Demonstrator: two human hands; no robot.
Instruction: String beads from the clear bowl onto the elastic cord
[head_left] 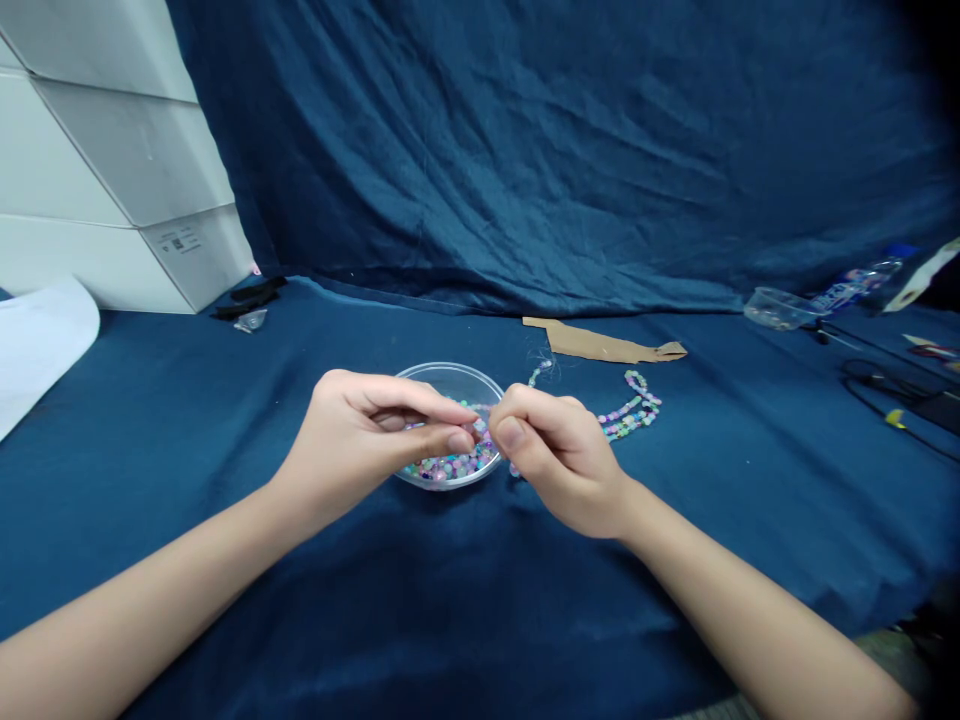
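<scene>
A round clear bowl point(441, 483) with many pastel beads point(457, 466) stands on the blue cloth, partly hidden behind both hands. Over its left side, my left hand point(375, 430) pinches a small pale bead point(480, 426) between thumb and forefinger. My right hand point(559, 450) is closed at the bowl's right edge, its thumb pressed on the bent forefinger; what it grips is too small to make out. A strand of strung beads point(634, 418) lies on the cloth beyond my right hand, and its other part shows just above that hand.
Brown paper point(600, 345) lies behind the beads. White boxes point(112, 150) are stacked at the back left, near a black item point(255, 293). At right are a clear container point(780, 309), a bottle point(862, 280) and black cables point(885, 395). Blue cloth point(525, 150) hangs behind.
</scene>
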